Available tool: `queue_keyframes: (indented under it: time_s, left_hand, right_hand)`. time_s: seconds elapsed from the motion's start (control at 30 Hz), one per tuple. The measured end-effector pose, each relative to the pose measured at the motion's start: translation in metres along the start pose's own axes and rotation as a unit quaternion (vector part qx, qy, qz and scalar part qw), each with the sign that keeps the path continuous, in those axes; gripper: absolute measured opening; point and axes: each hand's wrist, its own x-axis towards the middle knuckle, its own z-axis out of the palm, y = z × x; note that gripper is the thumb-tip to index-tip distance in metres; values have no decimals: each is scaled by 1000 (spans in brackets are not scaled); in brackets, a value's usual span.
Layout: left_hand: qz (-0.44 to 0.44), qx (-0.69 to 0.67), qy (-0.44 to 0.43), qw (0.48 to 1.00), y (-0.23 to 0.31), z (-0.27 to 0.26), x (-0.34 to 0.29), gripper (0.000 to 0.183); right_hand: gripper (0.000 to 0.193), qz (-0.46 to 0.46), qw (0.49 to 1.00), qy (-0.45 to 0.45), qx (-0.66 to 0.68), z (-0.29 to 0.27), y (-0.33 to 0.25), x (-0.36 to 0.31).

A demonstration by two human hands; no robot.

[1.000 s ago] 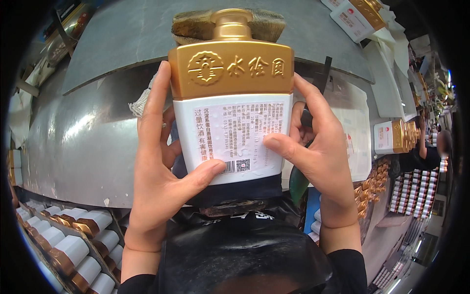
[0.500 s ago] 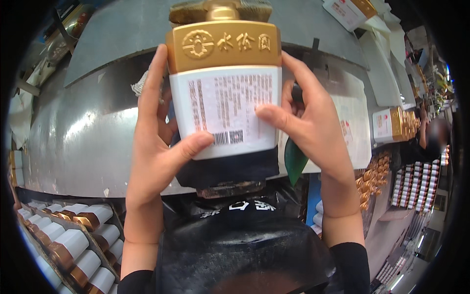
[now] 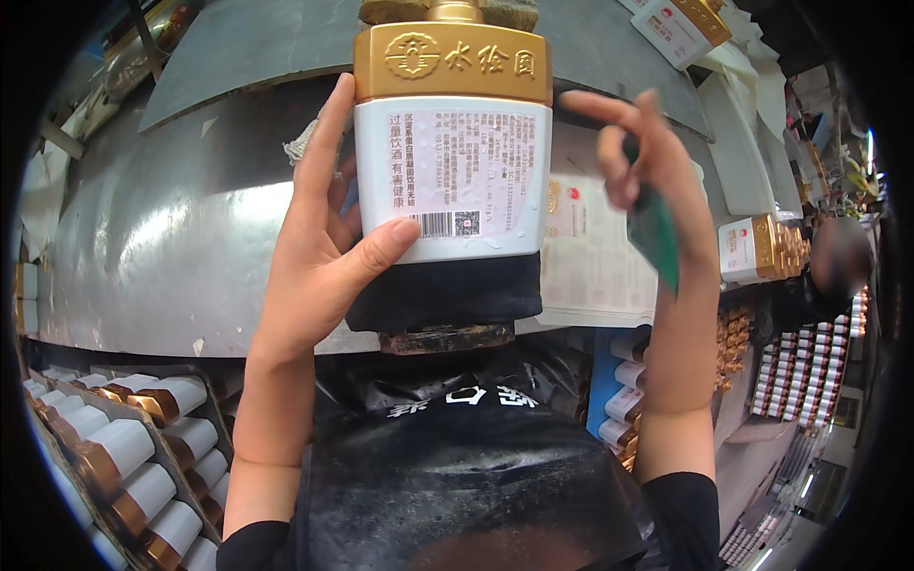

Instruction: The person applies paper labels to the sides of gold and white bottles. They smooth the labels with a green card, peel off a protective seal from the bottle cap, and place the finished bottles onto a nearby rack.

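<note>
A white bottle (image 3: 453, 176) with a gold shoulder and neck lies on a black cloth-covered rest (image 3: 447, 293). Its label bears small print and a barcode; wet-looking spots dot the white surface beside it. My left hand (image 3: 319, 243) grips the bottle's left side, fingers along the edge and thumb on the label's lower left corner. Off the bottle's right side, my right hand (image 3: 657, 157) is raised, with a green flat scraper-like blade (image 3: 653, 238) held in its curled fingers. Its index finger points toward the gold shoulder without clearly touching it.
Printed label sheets (image 3: 595, 252) lie right of the bottle on the metal table (image 3: 181, 238). A whitish rag (image 3: 303, 145) is at its left. Racks of white-and-gold bottles (image 3: 119, 447) stand lower left. More bottles (image 3: 752, 249) and a co-worker (image 3: 838, 271) are at the right.
My right hand has let go of the bottle and moved right and up, the green blade swinging along. The left hand keeps its hold. The bottle appears slightly higher and farther right in view.
</note>
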Motion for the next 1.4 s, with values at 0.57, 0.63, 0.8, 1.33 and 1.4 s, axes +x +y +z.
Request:
queue_keyframes:
  time_s: [0.57,0.63,0.8,1.33,1.4]
  left_hand:
    - [-27,-4,58,998,4,13,-4,89]
    - [-41,-16,57,997,5,11,-4,90]
    - [-45,1,58,997,1,7,-5,91]
    - [-39,-31,30,998,6,2,-6,85]
    - [-39,-43,31,998,7,2,-6,83]
  right_hand:
    - [35,-525,752,50,-396,50,-26,4]
    - [32,-517,711,31,-476,53,-25,2]
    - [26,-399,768,-101,-490,71,-18,-44]
    - [34,-476,722,18,-502,63,-27,-12]
    - [26,-452,691,-49,-561,65,-24,-20]
